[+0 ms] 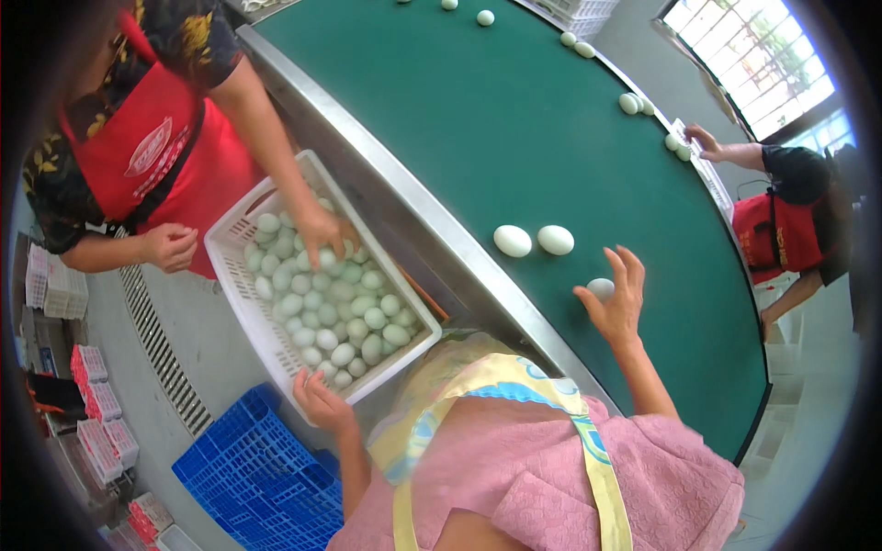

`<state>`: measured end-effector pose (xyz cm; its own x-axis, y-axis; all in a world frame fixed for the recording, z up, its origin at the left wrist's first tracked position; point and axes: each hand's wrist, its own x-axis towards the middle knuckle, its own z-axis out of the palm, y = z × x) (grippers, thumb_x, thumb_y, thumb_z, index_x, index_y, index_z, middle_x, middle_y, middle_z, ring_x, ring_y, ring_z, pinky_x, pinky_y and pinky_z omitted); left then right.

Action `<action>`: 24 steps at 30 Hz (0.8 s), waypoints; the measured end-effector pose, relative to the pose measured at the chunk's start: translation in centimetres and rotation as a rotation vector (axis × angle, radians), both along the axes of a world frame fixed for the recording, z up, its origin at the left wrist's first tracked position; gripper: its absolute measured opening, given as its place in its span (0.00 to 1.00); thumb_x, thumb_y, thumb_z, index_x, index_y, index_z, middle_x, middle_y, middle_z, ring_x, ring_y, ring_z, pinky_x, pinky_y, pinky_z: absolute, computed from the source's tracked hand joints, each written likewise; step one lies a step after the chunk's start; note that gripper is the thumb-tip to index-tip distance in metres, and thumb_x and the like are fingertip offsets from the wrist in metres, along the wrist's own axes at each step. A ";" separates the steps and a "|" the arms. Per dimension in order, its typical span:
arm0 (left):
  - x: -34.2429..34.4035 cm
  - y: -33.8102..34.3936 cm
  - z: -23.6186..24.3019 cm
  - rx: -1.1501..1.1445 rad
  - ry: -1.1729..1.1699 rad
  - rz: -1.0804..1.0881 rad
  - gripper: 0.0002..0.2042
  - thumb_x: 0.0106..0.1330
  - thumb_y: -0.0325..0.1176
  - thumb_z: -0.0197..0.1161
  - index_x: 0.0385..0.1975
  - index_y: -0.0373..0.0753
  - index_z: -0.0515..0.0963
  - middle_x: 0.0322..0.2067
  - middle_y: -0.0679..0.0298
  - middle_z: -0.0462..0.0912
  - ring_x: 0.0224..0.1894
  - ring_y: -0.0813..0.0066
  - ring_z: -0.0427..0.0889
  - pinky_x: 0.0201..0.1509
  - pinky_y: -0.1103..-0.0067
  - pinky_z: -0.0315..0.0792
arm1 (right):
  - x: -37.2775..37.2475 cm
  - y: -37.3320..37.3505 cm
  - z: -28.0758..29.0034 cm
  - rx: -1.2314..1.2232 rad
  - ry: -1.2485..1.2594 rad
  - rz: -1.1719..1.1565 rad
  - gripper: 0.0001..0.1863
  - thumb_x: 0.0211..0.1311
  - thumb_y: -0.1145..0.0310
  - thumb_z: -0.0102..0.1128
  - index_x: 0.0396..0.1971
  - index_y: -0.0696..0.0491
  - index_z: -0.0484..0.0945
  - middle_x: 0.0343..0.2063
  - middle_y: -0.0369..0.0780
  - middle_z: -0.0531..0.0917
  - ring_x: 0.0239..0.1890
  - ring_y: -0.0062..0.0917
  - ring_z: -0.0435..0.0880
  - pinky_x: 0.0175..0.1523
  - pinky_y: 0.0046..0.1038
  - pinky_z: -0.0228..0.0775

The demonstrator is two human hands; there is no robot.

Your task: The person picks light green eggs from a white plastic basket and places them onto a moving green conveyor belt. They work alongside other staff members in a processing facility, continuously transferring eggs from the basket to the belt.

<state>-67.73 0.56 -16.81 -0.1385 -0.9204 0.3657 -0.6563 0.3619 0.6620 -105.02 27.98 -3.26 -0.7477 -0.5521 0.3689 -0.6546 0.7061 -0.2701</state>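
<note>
My right hand (620, 303) is over the green belt, thumb and fingers spread around a pale egg (600, 288). The thumb tip looks apart from the egg, and the palm side hides part of it. Just beyond lie two more whitish eggs, a left one (513, 241) and a right one (555, 240). At the near end of a white plastic basket (241, 292), my left hand (322, 401) grips the rim, fingers over the edge. Many pale green and white eggs (328, 314) fill the basket. A co-worker's hand (323, 231) reaches among them.
A metal rail (432, 216) edges the green belt (413, 101). The co-worker in a red apron (175, 156) stands left, beyond the basket. Blue crates (257, 473) sit on the floor below. Another person (781, 220) works across the belt, near eggs (678, 147) along its far edge.
</note>
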 end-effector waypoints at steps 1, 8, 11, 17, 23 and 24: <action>-0.1 0.0 0.0 -0.005 -0.014 -0.010 0.14 0.72 0.32 0.46 0.33 0.34 0.80 0.50 0.54 0.78 0.52 0.58 0.77 0.54 0.71 0.72 | 0.6 1.1 -0.7 -0.020 -0.048 -0.019 0.44 0.38 0.61 0.79 0.60 0.51 0.68 0.58 0.49 0.68 0.60 0.46 0.68 0.59 0.43 0.68; 0.8 -0.4 -0.3 0.115 0.009 -0.039 0.16 0.75 0.35 0.44 0.37 0.33 0.80 0.53 0.54 0.75 0.54 0.60 0.76 0.58 0.73 0.69 | 2.1 -1.7 -3.7 -0.062 -0.162 0.021 0.56 0.32 0.48 0.81 0.66 0.48 0.62 0.60 0.50 0.65 0.55 0.46 0.75 0.51 0.40 0.76; 1.0 -0.2 -0.4 0.145 0.032 -0.014 0.17 0.75 0.35 0.43 0.36 0.33 0.80 0.53 0.54 0.74 0.56 0.60 0.74 0.60 0.72 0.67 | 1.7 -4.2 -2.0 0.006 -0.212 0.014 0.58 0.29 0.43 0.81 0.66 0.45 0.63 0.60 0.50 0.63 0.52 0.45 0.78 0.49 0.40 0.77; 0.0 -0.2 -0.2 0.057 0.004 0.002 0.16 0.74 0.34 0.45 0.35 0.34 0.81 0.51 0.52 0.76 0.54 0.56 0.75 0.60 0.69 0.67 | -0.1 -6.6 -0.9 0.108 -0.341 0.008 0.37 0.35 0.42 0.77 0.46 0.50 0.81 0.60 0.48 0.64 0.47 0.44 0.81 0.49 0.40 0.77; 0.7 -0.2 0.3 0.075 0.043 0.051 0.14 0.73 0.34 0.47 0.35 0.34 0.80 0.49 0.50 0.77 0.54 0.54 0.75 0.60 0.68 0.67 | -0.2 -6.8 -1.9 0.058 -0.292 0.176 0.23 0.40 0.57 0.75 0.37 0.54 0.82 0.60 0.49 0.68 0.49 0.46 0.80 0.48 0.39 0.76; 0.6 -0.3 0.5 0.089 0.058 0.042 0.14 0.73 0.34 0.47 0.35 0.34 0.80 0.49 0.49 0.77 0.54 0.54 0.75 0.60 0.68 0.66 | -0.4 -6.6 -1.8 0.058 -0.291 0.186 0.22 0.41 0.59 0.74 0.37 0.55 0.82 0.59 0.49 0.68 0.51 0.44 0.79 0.49 0.38 0.75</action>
<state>-67.12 0.29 -16.29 -0.0807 -0.9542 0.2882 -0.6295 0.2730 0.7275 -105.47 21.34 -5.08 -0.7015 -0.7027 0.1189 -0.6750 0.6016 -0.4272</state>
